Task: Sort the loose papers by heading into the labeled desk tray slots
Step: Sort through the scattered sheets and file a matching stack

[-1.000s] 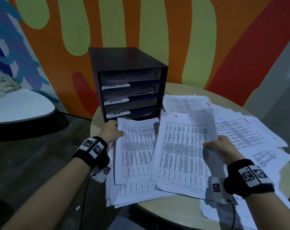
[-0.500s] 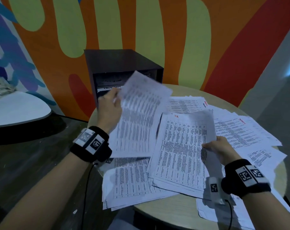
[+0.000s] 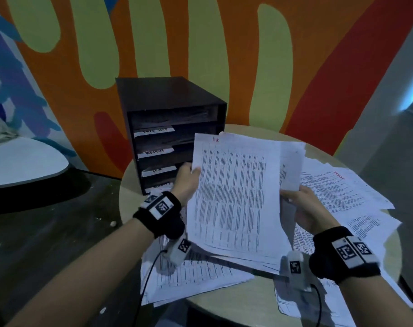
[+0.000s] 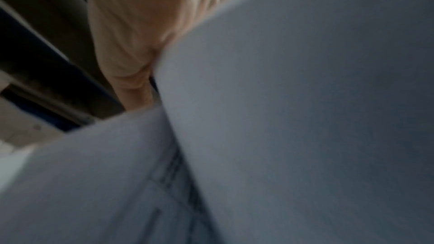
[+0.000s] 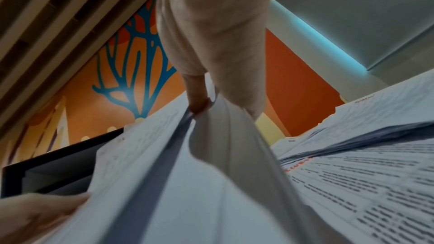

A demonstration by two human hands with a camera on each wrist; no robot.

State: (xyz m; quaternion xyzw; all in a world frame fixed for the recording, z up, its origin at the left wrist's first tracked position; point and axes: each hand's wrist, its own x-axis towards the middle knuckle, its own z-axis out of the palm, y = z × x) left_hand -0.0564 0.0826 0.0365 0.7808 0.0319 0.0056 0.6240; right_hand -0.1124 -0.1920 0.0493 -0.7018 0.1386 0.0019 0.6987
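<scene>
- Both hands are up over the round table (image 3: 127, 185), sharing one bundle of papers (image 3: 233, 199) that sits between them, tilted up toward the camera.
- Left hand (image 3: 187, 182) pinches the bundle's left edge, thumb on the printed face.
- Right hand (image 3: 304, 208) grips the right edge; in the right wrist view the fingers (image 5: 199, 103) are clamped around several sheets at once.
- Top sheet has a red handwritten heading (image 3: 216, 139), too blurry to read properly.
- The dark desk tray (image 3: 167, 100) with white slot labels stands right behind the left hand.
- More loose sheets (image 3: 342, 192) are spread on the table under and right of the hands.
</scene>
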